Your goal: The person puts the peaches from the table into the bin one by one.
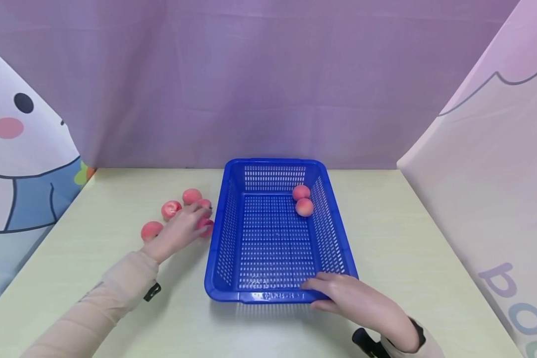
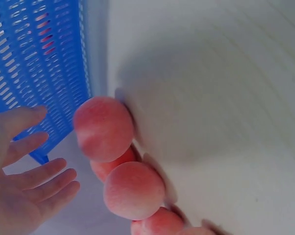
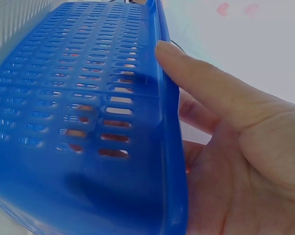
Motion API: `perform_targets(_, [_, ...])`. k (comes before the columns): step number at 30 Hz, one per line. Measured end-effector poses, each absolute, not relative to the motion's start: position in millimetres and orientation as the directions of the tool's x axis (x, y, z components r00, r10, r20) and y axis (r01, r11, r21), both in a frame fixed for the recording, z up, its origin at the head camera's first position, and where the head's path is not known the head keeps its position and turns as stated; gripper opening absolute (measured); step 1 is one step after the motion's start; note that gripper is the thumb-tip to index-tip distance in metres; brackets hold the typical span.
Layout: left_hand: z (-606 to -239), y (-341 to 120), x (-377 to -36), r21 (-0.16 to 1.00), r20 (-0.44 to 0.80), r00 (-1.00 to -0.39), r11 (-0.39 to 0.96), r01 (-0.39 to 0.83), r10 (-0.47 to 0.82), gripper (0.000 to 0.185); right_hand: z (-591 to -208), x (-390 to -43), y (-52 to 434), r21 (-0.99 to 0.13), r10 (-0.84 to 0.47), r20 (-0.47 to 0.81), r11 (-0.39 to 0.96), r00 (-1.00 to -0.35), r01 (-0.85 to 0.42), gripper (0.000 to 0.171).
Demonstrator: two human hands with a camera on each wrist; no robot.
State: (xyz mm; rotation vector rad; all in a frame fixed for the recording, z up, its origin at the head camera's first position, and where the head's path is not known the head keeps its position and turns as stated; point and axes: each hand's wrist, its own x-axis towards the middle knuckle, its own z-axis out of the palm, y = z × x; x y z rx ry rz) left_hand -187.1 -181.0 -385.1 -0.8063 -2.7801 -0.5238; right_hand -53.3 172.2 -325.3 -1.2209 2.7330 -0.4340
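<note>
At 9 o'clock of the blue basket [image 1: 281, 233], left hand [image 1: 183, 228] hovering over the loose peaches [image 1: 172, 209], fingers spread wide, gripping nothing. At 5 o'clock, right hand [image 1: 358, 301] clamping the basket's near rim. Two more peaches [image 1: 302, 200] sitting inside at 1 o'clock.

Pink peaches [image 1: 172, 209] clustered (perhaps five) beside blue basket [image 1: 232, 209]
</note>
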Motion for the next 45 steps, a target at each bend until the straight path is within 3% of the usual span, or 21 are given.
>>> perform_targets(21, [-416, -184, -194, 0.230, 0.384, -0.739, 0.717, 0.658, 0.554, 0.022, -326, -54, 173, -0.296, -0.751, 0.024, 0.625, -0.660, -0.722, 0.026])
perform_targets(35, [-417, -184, -197, 0.247, 0.379, -0.750, 0.722, 0.647, 0.542, 0.035, -326, -54, 173, -0.298, -0.749, 0.025, 0.627, -0.663, -0.720, 0.025])
perform_targets(45, [-407, -184, -196, 0.292, 0.283, -0.798, 0.745, 0.600, 0.532, 0.037, -325, -54, 172, -0.313, -0.745, 0.001, 0.633, -0.667, -0.707, 0.025])
